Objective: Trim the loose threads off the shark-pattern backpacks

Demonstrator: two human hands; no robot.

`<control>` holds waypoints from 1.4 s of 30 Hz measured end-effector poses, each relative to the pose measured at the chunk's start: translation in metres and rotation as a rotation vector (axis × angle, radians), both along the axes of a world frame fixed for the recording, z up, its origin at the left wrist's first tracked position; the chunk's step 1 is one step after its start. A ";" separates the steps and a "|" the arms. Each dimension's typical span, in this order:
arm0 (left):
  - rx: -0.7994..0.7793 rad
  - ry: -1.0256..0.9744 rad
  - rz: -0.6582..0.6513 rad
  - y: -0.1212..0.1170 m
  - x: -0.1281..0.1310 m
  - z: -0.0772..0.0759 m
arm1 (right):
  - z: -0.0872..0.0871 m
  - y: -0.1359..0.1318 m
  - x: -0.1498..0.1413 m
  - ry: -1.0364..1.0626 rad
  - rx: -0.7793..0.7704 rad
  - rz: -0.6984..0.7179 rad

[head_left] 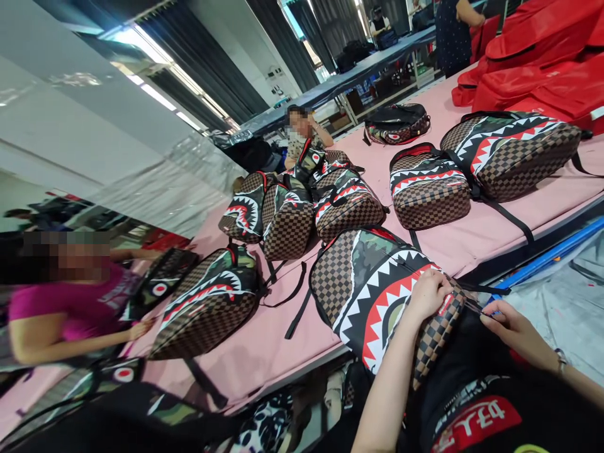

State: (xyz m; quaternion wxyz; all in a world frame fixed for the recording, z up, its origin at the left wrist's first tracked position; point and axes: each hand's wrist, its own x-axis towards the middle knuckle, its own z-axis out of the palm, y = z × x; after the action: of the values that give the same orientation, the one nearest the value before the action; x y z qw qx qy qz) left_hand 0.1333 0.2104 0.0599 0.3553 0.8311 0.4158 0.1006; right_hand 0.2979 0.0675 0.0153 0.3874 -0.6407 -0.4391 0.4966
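Note:
A large backpack (396,302) with brown checks, camouflage patches and a red-and-white shark-mouth print lies at the near edge of the table, tilted toward my body. My left hand (430,292) is on its front near the bottom, fingers curled against the bag beside a small red label (445,304). To the right, my right hand (507,324) pinches at a thin black strap (473,306) by the bag's base. Its fingertips partly hide what they hold. Another black strap (298,308) trails from the bag's left side onto the table.
More shark-print backpacks stand on the pink table (283,340), including a pair (429,189) at right. Red bags (533,63) are heaped at the far right. A person in a magenta shirt (70,308) handles a backpack at left; another person (306,129) sits across the table.

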 end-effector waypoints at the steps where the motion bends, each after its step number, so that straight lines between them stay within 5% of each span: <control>1: -0.010 -0.008 0.014 -0.001 0.000 -0.001 | 0.000 0.002 -0.002 -0.009 -0.013 0.018; 10: -0.074 -0.151 0.084 -0.006 -0.002 -0.009 | 0.008 0.025 -0.013 -0.290 0.102 -0.035; 24: -0.093 -0.244 0.159 -0.011 0.000 -0.011 | 0.008 0.043 -0.010 -0.528 0.142 0.159; 31: -0.110 -0.517 0.528 -0.003 -0.008 -0.018 | -0.002 0.045 -0.005 -0.169 0.201 0.054; 35: -0.179 -0.571 0.598 -0.012 -0.021 -0.007 | -0.008 0.043 0.001 0.025 0.155 -0.004; 38: -0.207 -0.581 0.578 -0.030 -0.027 0.006 | -0.017 0.040 0.005 0.196 0.053 -0.034; 42: -0.252 -0.631 0.317 -0.058 -0.034 0.018 | -0.033 0.033 0.004 0.501 -0.140 0.007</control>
State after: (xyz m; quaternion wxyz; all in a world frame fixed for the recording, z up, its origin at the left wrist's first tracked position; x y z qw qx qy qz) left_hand 0.0992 0.1526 0.0779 0.5453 0.6342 0.4185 0.3539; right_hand 0.3018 0.1004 -0.0176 0.4370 -0.5217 -0.2961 0.6703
